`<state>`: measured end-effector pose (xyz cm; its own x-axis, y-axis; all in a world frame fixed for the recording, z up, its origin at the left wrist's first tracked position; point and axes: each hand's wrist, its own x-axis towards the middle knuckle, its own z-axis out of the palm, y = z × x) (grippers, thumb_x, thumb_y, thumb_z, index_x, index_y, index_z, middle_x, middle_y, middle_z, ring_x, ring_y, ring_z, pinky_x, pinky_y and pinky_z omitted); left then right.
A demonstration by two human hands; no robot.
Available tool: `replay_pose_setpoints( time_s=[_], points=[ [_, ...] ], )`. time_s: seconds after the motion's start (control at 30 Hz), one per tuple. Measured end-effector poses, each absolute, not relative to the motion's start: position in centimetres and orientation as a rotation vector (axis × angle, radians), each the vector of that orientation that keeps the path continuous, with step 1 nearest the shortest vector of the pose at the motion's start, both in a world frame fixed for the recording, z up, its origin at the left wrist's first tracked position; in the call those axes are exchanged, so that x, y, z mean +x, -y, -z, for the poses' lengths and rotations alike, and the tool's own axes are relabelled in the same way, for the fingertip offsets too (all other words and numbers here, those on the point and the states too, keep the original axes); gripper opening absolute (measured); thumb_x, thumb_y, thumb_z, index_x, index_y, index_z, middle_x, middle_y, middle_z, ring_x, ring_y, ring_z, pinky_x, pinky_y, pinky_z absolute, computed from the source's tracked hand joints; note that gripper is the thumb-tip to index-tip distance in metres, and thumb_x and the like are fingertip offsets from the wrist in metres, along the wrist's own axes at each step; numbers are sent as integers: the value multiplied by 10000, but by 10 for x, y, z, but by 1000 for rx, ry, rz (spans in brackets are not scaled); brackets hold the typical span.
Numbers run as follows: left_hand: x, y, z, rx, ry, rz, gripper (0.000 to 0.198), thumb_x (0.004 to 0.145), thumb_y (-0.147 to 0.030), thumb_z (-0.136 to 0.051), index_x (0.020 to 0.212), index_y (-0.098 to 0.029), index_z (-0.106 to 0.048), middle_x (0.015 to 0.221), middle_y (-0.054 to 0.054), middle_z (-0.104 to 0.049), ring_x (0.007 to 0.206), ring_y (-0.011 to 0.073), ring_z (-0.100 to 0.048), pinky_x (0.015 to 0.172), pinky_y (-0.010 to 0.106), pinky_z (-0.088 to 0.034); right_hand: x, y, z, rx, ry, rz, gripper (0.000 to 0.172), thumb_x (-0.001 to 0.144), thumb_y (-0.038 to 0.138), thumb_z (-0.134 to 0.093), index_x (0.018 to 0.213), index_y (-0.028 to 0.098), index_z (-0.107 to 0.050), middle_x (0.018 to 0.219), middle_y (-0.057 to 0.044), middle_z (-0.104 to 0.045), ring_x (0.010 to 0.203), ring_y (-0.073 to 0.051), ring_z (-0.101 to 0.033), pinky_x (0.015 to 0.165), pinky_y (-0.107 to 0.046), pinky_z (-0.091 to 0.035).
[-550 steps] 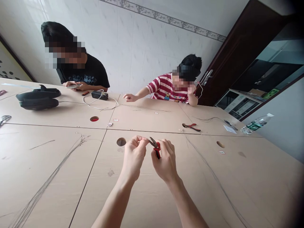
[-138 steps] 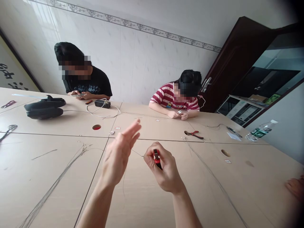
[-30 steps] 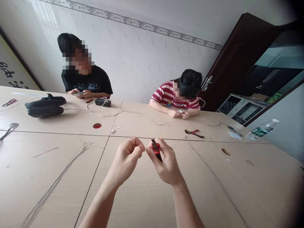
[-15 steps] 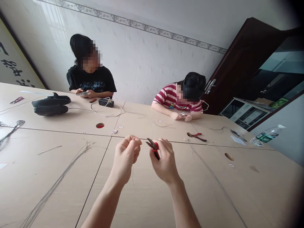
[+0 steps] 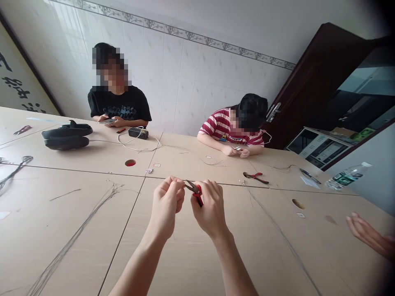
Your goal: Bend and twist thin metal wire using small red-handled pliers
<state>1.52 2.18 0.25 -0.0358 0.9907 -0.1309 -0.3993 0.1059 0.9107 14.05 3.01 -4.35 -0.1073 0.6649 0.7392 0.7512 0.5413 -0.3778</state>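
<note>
Over the pale wood-look bench [image 5: 191, 263], the left hand [image 5: 166, 201] pinches a thin grey wire [image 5: 174, 222], part of which hangs below it. The right hand [image 5: 210, 205] grips metal pliers with red-and-black handles [image 5: 194, 188], their tips right at the left hand's fingers. Long bundles of thin grey wires [image 5: 75, 238] lie on both sides of the hands. Well right of them shows another person's hand [image 5: 367, 234].

Held red-and-black pliers [image 5: 194, 188] pair dull metal tips with plastic-looking grips; the broad beige bench [image 5: 193, 263] looks smooth, matt (the clear cylindrical plastic bottle [image 5: 348, 175], glossy).
</note>
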Motion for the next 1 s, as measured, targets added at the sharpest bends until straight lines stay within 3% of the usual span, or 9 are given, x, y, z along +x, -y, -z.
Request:
replay_pose_setpoints(
  time_s=[0.57,1.0],
  points=[
    [28,-20,4,812,-980,-1339,119,758,-216,-541,704,-189,-437,527,-108,-235,486,49,-133,425,168,-140,142,-31,40,-1161,1794,148,144,846,72,-472,883,198,-530,737,2,-560,701,-169,-495,728,-301,-370],
    [28,-20,5,887,-1021,-1305,128,777,-235,-520,695,-195,-431,537,-98,-251,494,61,-157,442,180,-156,144,-32,42,-1188,1786,155,130,873,128,-464,796,216,-519,666,6,-575,600,-156,-504,579,-260,-362]
  ],
)
